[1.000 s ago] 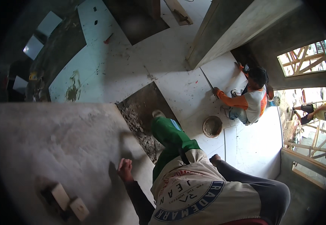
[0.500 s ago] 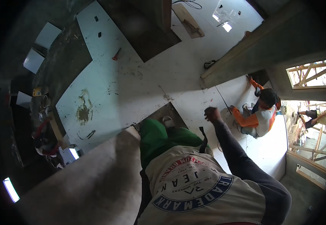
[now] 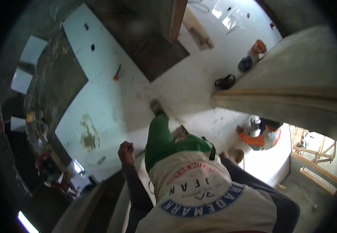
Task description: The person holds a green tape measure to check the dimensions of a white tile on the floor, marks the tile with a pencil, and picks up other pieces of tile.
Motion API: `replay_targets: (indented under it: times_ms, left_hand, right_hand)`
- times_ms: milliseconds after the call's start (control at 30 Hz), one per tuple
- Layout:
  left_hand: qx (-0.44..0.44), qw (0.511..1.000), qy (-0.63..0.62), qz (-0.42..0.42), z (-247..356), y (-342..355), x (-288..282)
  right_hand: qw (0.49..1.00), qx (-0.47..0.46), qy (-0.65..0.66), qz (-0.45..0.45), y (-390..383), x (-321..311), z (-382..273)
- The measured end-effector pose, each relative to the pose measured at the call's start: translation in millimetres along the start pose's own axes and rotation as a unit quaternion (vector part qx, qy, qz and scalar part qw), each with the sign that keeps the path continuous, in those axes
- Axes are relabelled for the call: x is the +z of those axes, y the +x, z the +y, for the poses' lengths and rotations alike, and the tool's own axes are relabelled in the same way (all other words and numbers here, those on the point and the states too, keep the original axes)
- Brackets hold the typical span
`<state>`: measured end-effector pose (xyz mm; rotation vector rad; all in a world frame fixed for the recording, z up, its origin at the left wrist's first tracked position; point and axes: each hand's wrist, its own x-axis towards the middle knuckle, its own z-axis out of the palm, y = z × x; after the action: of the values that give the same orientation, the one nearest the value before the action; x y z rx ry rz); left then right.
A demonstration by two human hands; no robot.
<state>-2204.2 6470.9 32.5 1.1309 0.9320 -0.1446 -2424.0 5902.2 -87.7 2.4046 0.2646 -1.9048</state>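
Observation:
My left hand (image 3: 126,152) hangs beside my left thigh, fingers curled in and nothing visible in them. It is above the pale floor sheets (image 3: 110,128), touching nothing. My right arm (image 3: 242,169) runs down close to my right side, its hand out of sight past my waist. One shoe (image 3: 156,106) is stretched forward on the white sheeting, below my green trousers (image 3: 159,132). A slim tool with a red-orange end (image 3: 116,73) lies on the sheeting ahead of me.
At right, a crouching co-worker in orange sleeves (image 3: 253,139) reaches to the floor beside a wall end (image 3: 277,93). An orange bucket (image 3: 259,46) and dark bag-like items (image 3: 245,64) sit along that wall. A wooden post (image 3: 177,21) stands ahead. Clutter (image 3: 46,163) lies at left.
I have stepped forward with one foot. My left hand has come into view; my right arm has swung back and its hand is hidden. The co-worker appears more covered by the wall.

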Motion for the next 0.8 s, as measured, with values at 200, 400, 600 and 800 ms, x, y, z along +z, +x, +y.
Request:
replay_targets:
  times_ms: [200, 400, 600, 800]
  left_hand:
    - [-0.021, 0.992, 0.001, -0.122, 167, 138, 196]
    - [0.034, 0.963, 0.193, -0.187, 243, 215, 342]
    - [0.033, 0.851, 0.493, -0.18, 179, 287, 402]
    - [-0.106, 0.796, 0.588, -0.1, 130, 317, 356]
  right_hand:
    - [0.803, 0.123, 0.516, 0.272, 5, -91, 39]
    - [0.838, 0.137, 0.438, 0.296, 11, -311, 45]
    - [0.593, 0.146, 0.775, 0.163, 81, -367, 158]
    - [0.81, 0.123, 0.546, 0.173, 253, -397, 267]
